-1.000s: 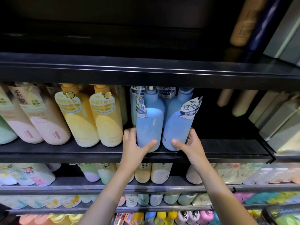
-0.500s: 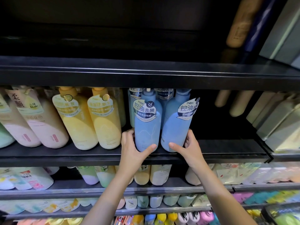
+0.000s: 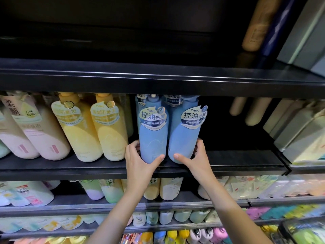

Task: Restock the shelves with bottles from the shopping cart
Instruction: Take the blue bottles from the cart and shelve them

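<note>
I am standing at a tall black shelving unit, and the shelf [image 3: 237,156] I am working on is carrying rows of pump bottles. Its left and middle stretches are already looking stocked: pale pink bottles [image 3: 42,131] at the far left, two yellow bottles [image 3: 95,127] beside them, then blue ones. To the right of the blue group a dark stretch of shelf is lying bare, so I am judging there is more to fill. The shopping cart is not showing, so I cannot tell how many bottles are left.

Two tall light-blue bottles are standing upright, side by side at the front edge, with more blue ones behind. Each is wearing a pale hang-tag with printed characters below its pump neck.

My left hand [image 3: 139,161] is wrapping around the base of the left blue bottle [image 3: 153,136], thumb across its front. My right hand [image 3: 197,159] is gripping the base of the right blue bottle [image 3: 186,136] likewise. I am apparently squaring them up.
</note>
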